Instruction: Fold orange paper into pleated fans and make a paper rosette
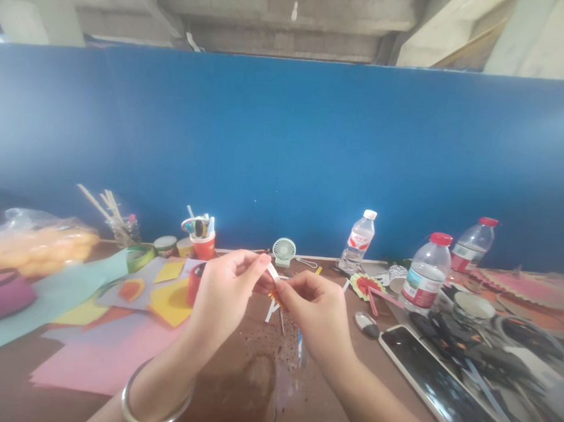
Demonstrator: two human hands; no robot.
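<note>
Between my two hands, above the middle of the brown table [235,385], a short white strip [273,273] is stretched. My left hand [228,290], with a silver bangle on its wrist, pinches the strip's upper end between thumb and forefinger. The lower end is pinched by my right hand [321,307]. Just beneath the strip, a small orange-yellow piece shows partly, mostly hidden by my fingers. More white strips [272,310] lie on the table below, beside small dark crumbs [279,349].
Coloured paper sheets [94,358] cover the left side. A small fan [284,252], a red cup of tools [203,246] and a clear bottle [358,240] stand behind. At right are a phone [443,386], a red-capped bottle [425,275] and a folded paper flower [365,286].
</note>
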